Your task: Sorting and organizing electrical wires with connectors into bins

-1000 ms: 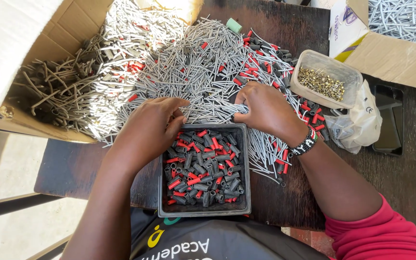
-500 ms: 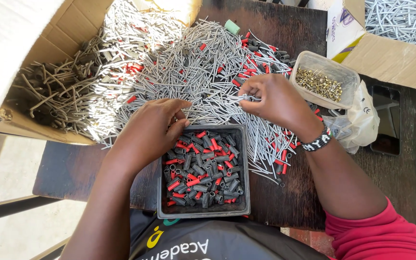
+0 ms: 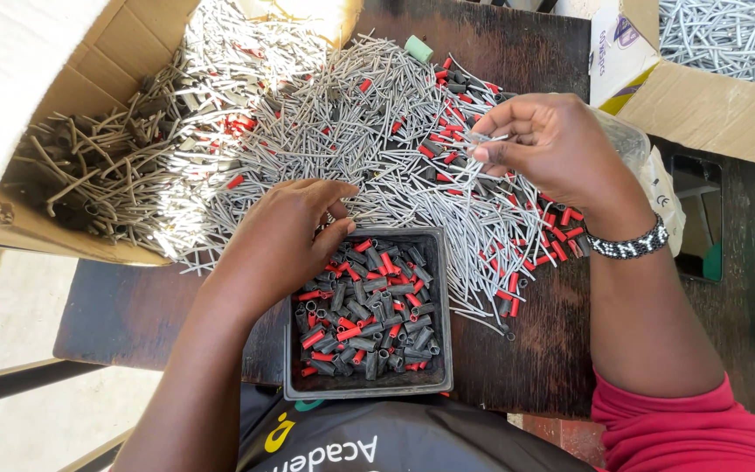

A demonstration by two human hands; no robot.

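My right hand (image 3: 552, 149) is raised over a heap of thin grey rods (image 3: 377, 149) and pinches one grey rod (image 3: 491, 140) between thumb and fingertips. My left hand (image 3: 286, 236) rests on the far left corner of a square dark tray (image 3: 294, 385) and pinches something small I cannot make out. The tray is full of short red and dark grey sleeves (image 3: 369, 310). More red sleeves (image 3: 561, 236) lie scattered among the rods, under and beside my right wrist, which wears a beaded bracelet (image 3: 631, 245).
A dark wooden table (image 3: 133, 315) bears it all. An open cardboard box (image 3: 37, 114) spills rods at the left. A second box (image 3: 718, 96) with rods stands at the back right. A clear plastic tub (image 3: 626, 140) is mostly hidden behind my right hand. A small green piece (image 3: 419, 48) lies far back.
My right hand has lifted from the tray's edge and moved up and right with a grey rod in its fingers, now covering the clear tub. My left hand has barely moved.
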